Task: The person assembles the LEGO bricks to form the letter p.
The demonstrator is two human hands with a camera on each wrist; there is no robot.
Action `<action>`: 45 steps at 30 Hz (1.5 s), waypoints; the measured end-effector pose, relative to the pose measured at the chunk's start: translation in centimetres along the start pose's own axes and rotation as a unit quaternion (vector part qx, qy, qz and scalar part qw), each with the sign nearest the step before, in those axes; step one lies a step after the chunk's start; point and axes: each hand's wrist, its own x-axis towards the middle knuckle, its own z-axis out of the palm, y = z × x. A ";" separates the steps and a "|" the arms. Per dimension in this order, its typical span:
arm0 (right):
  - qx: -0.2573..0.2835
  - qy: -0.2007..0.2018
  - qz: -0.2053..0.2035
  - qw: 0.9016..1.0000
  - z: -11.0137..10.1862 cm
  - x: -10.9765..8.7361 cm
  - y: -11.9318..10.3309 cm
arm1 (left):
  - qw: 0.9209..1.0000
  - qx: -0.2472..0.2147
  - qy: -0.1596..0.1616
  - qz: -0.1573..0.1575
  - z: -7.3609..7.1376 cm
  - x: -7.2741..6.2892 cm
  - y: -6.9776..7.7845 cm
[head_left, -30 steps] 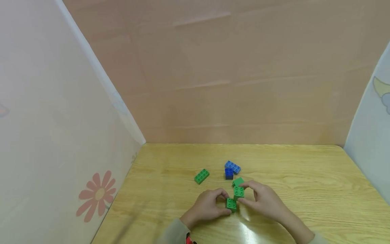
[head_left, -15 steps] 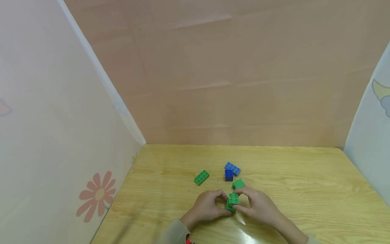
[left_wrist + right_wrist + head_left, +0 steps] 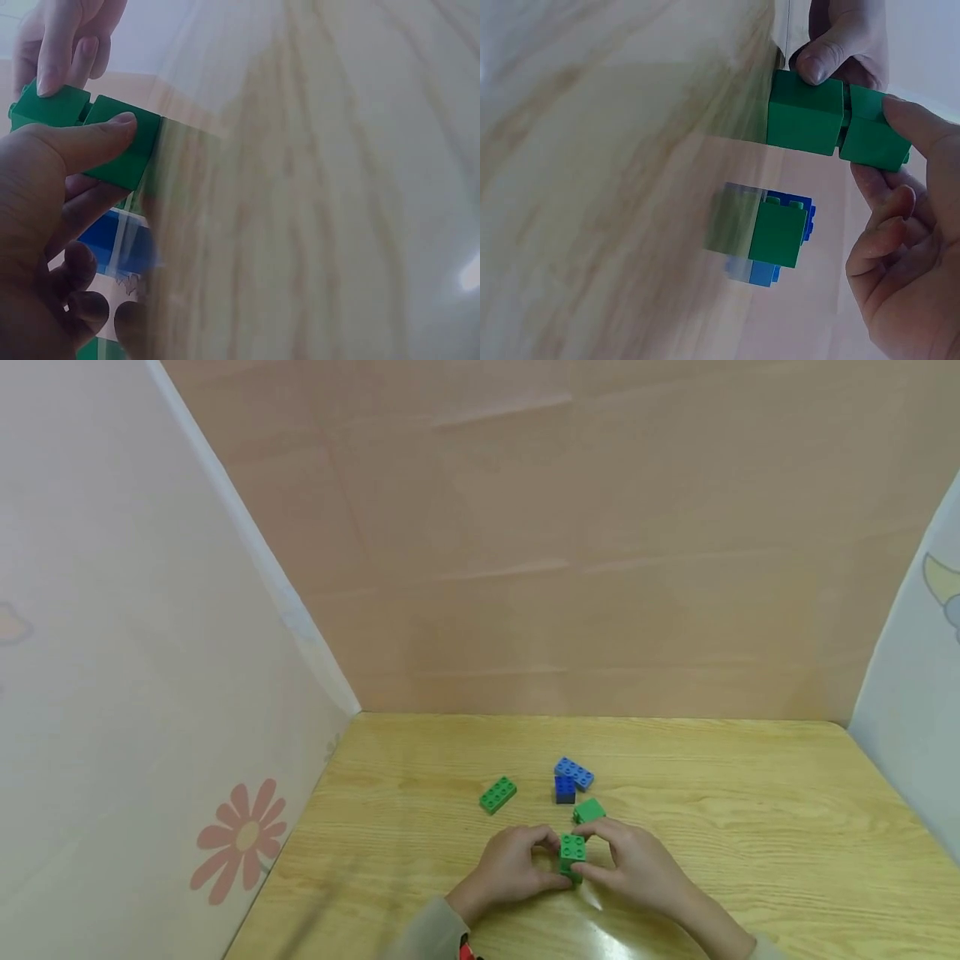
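Observation:
Near the table's front, my left hand (image 3: 512, 867) pinches a green square toy brick (image 3: 120, 146) between thumb and fingers. That brick stands on the table. Directly above it is a second green square brick (image 3: 572, 847), its studs facing up, gripped between the thumb and fingertips of my right hand (image 3: 637, 870). Both wrist views show the two bricks lined up, a narrow gap with studs visible between them. Whether the studs are pressed in I cannot tell. From the head view, the upper brick hides most of the lower one.
Just beyond my right fingers, a green brick (image 3: 589, 811) lies on its side. Farther back are a dark blue square brick (image 3: 565, 790) and a lighter blue long brick (image 3: 574, 772) touching or nearly so. A long green brick (image 3: 498, 795) lies left on the wooden table (image 3: 750, 793).
My right hand has brought its green brick left and toward me, from beside the left hand's brick to right over it. The left hand has stayed in place.

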 end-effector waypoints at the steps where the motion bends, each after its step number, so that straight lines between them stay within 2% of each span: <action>1: -0.001 -0.001 0.000 1.000 0.0 0.0 0.0 | 1.000 0.001 -0.001 0.000 0.0 0.0 0.0; 10: -0.011 0.007 -0.020 1.000 0.1 -0.1 0.1 | 1.000 0.004 0.001 0.006 0.2 0.2 -0.4; 20: -0.078 0.000 -0.049 0.996 -0.1 0.3 0.1 | 1.000 0.006 -0.003 0.012 0.1 0.4 -0.3; 39: -0.086 -0.006 -0.068 0.994 -0.3 0.2 0.0 | 1.000 0.000 -0.009 0.011 0.0 0.2 -0.1; 45: -0.082 -0.009 -0.048 0.995 -0.3 0.2 0.1 | 1.000 -0.009 -0.008 0.011 0.0 0.3 -0.1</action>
